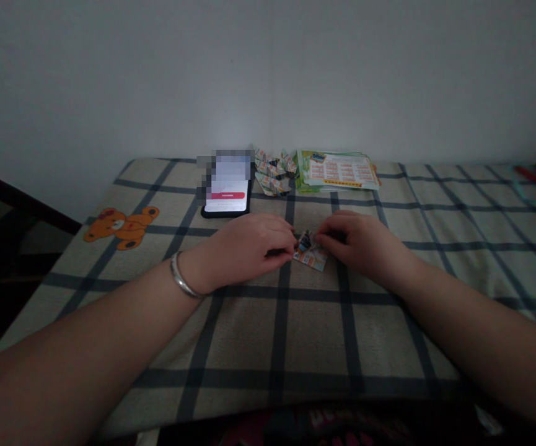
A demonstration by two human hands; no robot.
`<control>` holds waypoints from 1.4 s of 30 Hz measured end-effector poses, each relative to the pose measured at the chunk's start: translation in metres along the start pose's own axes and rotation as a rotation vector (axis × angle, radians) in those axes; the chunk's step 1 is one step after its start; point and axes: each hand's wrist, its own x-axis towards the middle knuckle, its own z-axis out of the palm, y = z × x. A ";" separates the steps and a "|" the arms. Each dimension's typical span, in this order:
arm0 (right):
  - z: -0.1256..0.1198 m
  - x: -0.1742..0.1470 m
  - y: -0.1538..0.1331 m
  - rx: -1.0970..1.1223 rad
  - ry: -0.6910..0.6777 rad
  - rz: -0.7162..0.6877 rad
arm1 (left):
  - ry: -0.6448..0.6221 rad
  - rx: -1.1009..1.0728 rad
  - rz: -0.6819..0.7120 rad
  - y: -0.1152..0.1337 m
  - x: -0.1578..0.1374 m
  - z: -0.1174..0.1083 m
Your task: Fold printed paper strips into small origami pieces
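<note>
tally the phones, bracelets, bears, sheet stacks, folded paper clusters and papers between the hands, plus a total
Phone: 1
Bracelet: 1
Orange bear figure: 1
Stack of printed sheets: 1
Cluster of folded papers: 1 (pieces too jumbled to count)
Partly folded paper between the left hand and right hand: 1
Total: 6

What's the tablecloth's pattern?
Blue-grey lines crossing in a grid on a beige tablecloth; head view.

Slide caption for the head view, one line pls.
Left hand and right hand hold a folded printed paper on a checked tablecloth; phone, folded pieces and sheet stack beyond.
</note>
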 end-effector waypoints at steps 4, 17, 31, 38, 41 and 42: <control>0.000 0.002 -0.001 -0.027 -0.011 0.020 | -0.031 0.041 0.129 -0.003 -0.001 -0.003; 0.002 0.002 -0.004 -0.054 0.012 0.049 | -0.039 0.212 -0.024 0.012 0.001 -0.006; -0.002 0.001 -0.003 -0.106 -0.004 -0.038 | 0.015 0.369 -0.077 0.026 0.003 0.006; -0.004 0.001 0.002 -0.075 -0.032 -0.035 | 0.041 0.329 -0.116 0.026 0.003 0.007; -0.002 0.001 0.001 -0.059 -0.017 0.031 | 0.029 0.317 -0.145 0.028 0.004 0.008; -0.001 0.001 0.000 -0.062 -0.015 0.039 | 0.020 0.314 -0.162 0.028 0.005 0.008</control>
